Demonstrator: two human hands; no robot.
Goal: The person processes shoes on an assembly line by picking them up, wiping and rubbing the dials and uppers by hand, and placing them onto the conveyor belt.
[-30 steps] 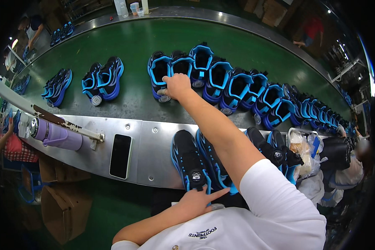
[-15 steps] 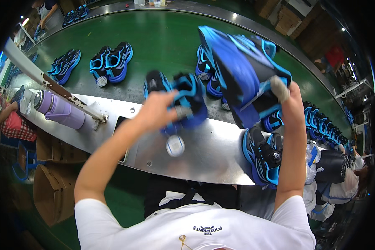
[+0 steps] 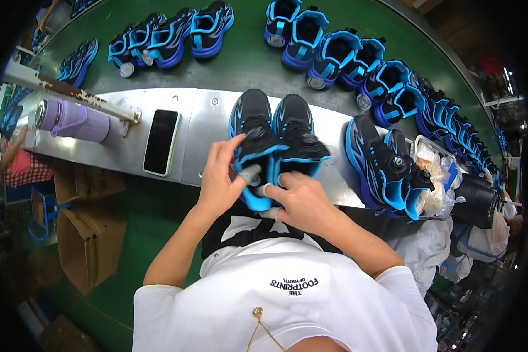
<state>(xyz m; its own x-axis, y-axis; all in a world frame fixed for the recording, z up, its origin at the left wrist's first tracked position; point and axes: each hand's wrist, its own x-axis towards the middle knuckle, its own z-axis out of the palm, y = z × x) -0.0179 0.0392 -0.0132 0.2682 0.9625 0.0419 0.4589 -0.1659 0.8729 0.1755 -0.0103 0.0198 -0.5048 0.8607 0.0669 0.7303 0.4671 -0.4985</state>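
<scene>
A pair of black and blue sneakers stands on the metal ledge in front of me, toes pointing away: the left sneaker (image 3: 252,111) and the right sneaker (image 3: 293,114). My left hand (image 3: 222,176) grips the left sneaker along its outer side and collar, with the thumb over the opening. At the heels, my right hand (image 3: 299,199) has its fingers bent over the collars, some of them down at the openings. Pale wraps cover several of my fingertips. What the fingers touch inside the sneakers is hidden.
Another sneaker pair (image 3: 372,158) rests on the ledge at right, beside a plastic-wrapped bundle (image 3: 431,176). A phone (image 3: 162,142) and a purple bottle (image 3: 76,120) lie left, by a worn metal bar (image 3: 70,88). Several sneakers line the green conveyor (image 3: 246,58). Cardboard boxes (image 3: 88,246) stand below.
The raised sneakers in my right hand have come down to the ledge. My left hand has moved from the blurred shoes there to the left sneaker. The view has shifted, and sneakers on the conveyor stand elsewhere.
</scene>
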